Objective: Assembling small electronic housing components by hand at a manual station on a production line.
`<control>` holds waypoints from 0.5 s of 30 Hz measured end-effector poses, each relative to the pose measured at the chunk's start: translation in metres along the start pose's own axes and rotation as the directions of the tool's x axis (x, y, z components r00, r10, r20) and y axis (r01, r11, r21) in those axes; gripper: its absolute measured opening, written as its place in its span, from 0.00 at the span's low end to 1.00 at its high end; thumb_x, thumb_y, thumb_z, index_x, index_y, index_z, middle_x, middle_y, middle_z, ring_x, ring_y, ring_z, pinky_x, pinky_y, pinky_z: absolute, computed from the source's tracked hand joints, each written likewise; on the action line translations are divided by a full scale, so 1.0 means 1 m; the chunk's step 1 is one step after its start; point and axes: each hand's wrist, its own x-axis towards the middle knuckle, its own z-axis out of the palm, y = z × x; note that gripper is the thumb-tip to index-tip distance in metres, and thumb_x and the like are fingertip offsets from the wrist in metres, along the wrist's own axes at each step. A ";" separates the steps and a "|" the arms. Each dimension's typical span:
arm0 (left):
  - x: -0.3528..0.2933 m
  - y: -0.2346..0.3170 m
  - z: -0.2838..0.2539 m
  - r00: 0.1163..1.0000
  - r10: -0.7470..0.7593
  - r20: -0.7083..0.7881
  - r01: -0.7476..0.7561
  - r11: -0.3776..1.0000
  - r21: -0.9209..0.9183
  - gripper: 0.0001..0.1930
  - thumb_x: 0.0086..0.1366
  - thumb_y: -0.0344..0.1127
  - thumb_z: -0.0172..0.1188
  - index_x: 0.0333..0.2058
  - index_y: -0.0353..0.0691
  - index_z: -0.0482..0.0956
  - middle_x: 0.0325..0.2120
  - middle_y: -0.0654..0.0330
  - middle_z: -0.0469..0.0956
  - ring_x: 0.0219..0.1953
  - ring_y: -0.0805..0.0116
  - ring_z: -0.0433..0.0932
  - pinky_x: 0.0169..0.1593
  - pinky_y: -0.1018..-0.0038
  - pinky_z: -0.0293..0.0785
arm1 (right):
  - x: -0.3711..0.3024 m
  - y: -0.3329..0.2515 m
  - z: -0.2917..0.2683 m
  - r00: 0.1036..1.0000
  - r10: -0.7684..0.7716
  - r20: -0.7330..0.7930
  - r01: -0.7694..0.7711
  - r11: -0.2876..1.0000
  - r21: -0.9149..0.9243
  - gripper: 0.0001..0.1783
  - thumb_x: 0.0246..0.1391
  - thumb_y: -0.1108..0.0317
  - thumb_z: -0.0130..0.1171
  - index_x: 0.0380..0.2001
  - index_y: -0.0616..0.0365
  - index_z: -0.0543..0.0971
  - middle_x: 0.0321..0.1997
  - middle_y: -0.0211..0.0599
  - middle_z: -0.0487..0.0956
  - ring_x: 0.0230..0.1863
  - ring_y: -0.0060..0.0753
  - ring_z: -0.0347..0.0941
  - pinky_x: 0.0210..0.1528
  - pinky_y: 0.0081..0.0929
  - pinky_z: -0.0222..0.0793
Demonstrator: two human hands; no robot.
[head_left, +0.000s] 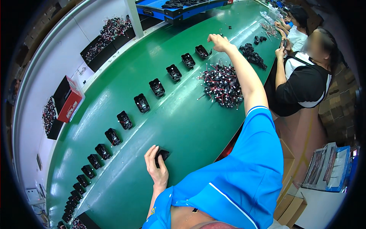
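Observation:
My left hand (155, 166) is closed around a small black plastic housing (164, 154) just above the near side of the green table. My right arm stretches far forward over the table. The fingers of my right hand (220, 42) are bent together near the far end of a row of open black housings; a small dark bit shows by them, too small to name. The nearest housing in the row (201, 52) sits just left of that hand, with dark parts inside. Below my right forearm lies a heap of wired connectors (221, 84), red and black with white ends.
The curved row of black housings (141, 103) runs along the green table (183, 126). Black bins of wired parts (114, 28) and a red box (70, 100) stand at left. A blue tray (173, 13) stands far off. Black parts (251, 55) lie near a seated person (305, 80).

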 end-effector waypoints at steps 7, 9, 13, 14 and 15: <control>0.013 0.002 0.012 0.995 -0.025 -0.098 0.027 0.999 0.020 0.21 0.60 0.17 0.54 0.53 0.35 0.74 0.51 0.50 0.73 0.49 0.55 0.75 0.55 0.66 0.71 | 0.005 0.020 -0.006 0.983 0.166 -0.080 -0.150 0.973 0.175 0.10 0.49 0.65 0.63 0.36 0.47 0.81 0.42 0.28 0.80 0.46 0.35 0.73 0.53 0.44 0.64; 0.013 0.001 0.011 0.993 -0.030 -0.116 0.034 0.999 0.031 0.21 0.61 0.17 0.54 0.54 0.35 0.73 0.51 0.51 0.73 0.48 0.56 0.75 0.54 0.67 0.71 | 0.007 0.020 -0.008 0.973 0.209 -0.096 -0.182 0.956 0.230 0.09 0.49 0.63 0.62 0.36 0.48 0.81 0.40 0.29 0.81 0.44 0.36 0.75 0.51 0.42 0.67; 0.012 -0.001 0.011 0.975 -0.183 -0.130 0.162 0.974 -0.156 0.22 0.63 0.18 0.53 0.56 0.36 0.71 0.51 0.51 0.73 0.47 0.59 0.75 0.53 0.70 0.72 | 0.005 0.014 -0.015 0.948 0.296 -0.116 -0.243 0.911 0.333 0.10 0.51 0.60 0.62 0.35 0.51 0.81 0.37 0.31 0.83 0.40 0.37 0.79 0.46 0.39 0.73; 0.012 -0.001 0.011 0.960 -0.253 -0.118 0.217 0.943 -0.253 0.22 0.64 0.19 0.52 0.57 0.36 0.71 0.51 0.51 0.73 0.47 0.61 0.75 0.52 0.71 0.73 | 0.003 0.013 -0.018 0.940 0.321 -0.119 -0.261 0.897 0.357 0.11 0.51 0.59 0.61 0.34 0.52 0.82 0.36 0.32 0.83 0.39 0.37 0.79 0.45 0.38 0.74; 0.011 -0.001 0.010 0.943 -0.319 -0.098 0.269 0.899 -0.347 0.22 0.64 0.19 0.52 0.58 0.37 0.70 0.51 0.51 0.73 0.47 0.62 0.75 0.51 0.72 0.73 | -0.001 0.013 -0.022 0.930 0.347 -0.122 -0.280 0.881 0.381 0.12 0.51 0.58 0.61 0.34 0.53 0.82 0.36 0.32 0.84 0.38 0.37 0.80 0.44 0.37 0.76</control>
